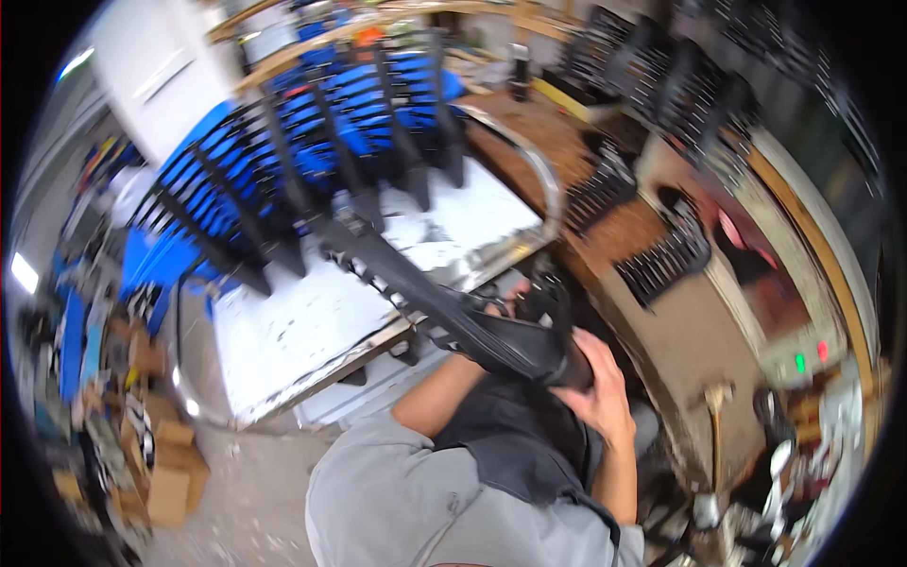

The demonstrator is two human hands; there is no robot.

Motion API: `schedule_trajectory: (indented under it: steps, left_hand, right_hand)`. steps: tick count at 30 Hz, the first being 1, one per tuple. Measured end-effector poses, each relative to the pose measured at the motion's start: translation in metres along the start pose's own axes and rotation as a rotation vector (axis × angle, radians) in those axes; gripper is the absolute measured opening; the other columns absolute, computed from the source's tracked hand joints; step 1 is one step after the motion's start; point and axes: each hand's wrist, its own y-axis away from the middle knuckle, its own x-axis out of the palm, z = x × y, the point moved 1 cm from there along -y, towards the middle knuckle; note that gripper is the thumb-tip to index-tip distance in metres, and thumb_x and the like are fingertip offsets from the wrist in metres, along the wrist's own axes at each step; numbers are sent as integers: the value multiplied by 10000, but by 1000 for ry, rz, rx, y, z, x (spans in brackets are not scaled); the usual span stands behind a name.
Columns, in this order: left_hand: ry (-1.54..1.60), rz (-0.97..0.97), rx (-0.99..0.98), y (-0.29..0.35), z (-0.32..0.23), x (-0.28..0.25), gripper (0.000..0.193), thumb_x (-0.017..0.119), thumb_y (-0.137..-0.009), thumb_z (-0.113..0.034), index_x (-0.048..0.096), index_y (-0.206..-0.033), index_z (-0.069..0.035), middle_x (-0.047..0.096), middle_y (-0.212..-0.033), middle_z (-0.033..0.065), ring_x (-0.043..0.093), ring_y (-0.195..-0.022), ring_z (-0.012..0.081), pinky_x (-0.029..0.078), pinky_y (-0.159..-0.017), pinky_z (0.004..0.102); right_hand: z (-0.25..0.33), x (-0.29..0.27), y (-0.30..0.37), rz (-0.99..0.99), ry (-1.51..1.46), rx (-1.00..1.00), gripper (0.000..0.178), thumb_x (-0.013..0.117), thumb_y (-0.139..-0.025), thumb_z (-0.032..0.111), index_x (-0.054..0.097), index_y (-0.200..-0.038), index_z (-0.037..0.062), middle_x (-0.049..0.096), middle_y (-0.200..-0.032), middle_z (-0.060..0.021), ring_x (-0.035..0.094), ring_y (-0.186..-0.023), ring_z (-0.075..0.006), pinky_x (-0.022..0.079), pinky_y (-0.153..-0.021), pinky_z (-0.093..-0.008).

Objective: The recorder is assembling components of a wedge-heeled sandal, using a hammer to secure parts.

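Note:
A long, tapered black plastic part (463,326) with slots along one edge lies across my hands, slanting from the upper left down toward my body. My right hand (602,389) is closed round its near end, thumb below and fingers over the top. My left hand (516,299) reaches beneath the part; only some curled fingers show on its far side, against it, and the rest is hidden. Several similar black slatted parts (326,161) stand side by side on the white-topped table (283,354) ahead, the far end of the held part overlapping them in view.
A brown workbench (652,331) on the right carries loose black slatted pieces (666,255) and a hammer (716,430). Beyond it is a machine panel with green and red lights (811,357). Blue sheeting (151,269) lies behind the table; cardboard boxes (175,482) sit at lower left.

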Motion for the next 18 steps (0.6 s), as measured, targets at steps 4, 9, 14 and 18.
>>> schedule_trajectory:
  steps: [4, 9, 14, 18]
  left_hand:
    - [488, -396, -293, 7, 39, -33, 303, 582, -903, -298, 575, -1115, -82, 623, -948, 58, 615, -880, 176, 514, -830, 346]
    - [360, -768, -175, 27, -43, -13, 356, 592, -895, -340, 561, -1135, -80, 632, -916, 61, 622, -883, 221, 516, -792, 344]
    - [-298, -756, -22, 95, -132, 106, 723, 685, -830, -153, 280, -1421, -59, 437, -1335, 122, 510, -1180, 232, 408, -1007, 394]
    - [-782, -1079, 386, 103, -166, 166, 812, 813, -722, -195, 357, -1367, -10, 492, -1297, 102, 507, -1138, 185, 425, -964, 358]
  right_hand:
    - [-7, 5, 13, 21, -230, 200, 780, 701, -561, -36, 491, -1312, -6, 506, -1353, -195, 489, -1263, -305, 383, -1054, -366]
    - [-24, 35, -4, -118, -306, 224, 758, 735, -637, -18, 435, -1332, -68, 546, -1268, -188, 534, -1154, -266, 363, -1026, -333]
    - [51, 85, -46, -138, -361, -132, 652, 676, -796, -15, 387, -1381, -32, 497, -1317, -157, 504, -1168, -239, 366, -1016, -323]
    - [92, 141, -30, 66, -199, -617, 658, 653, -801, 55, 368, -1385, -48, 375, -1422, -270, 363, -1325, -427, 282, -1097, -455]
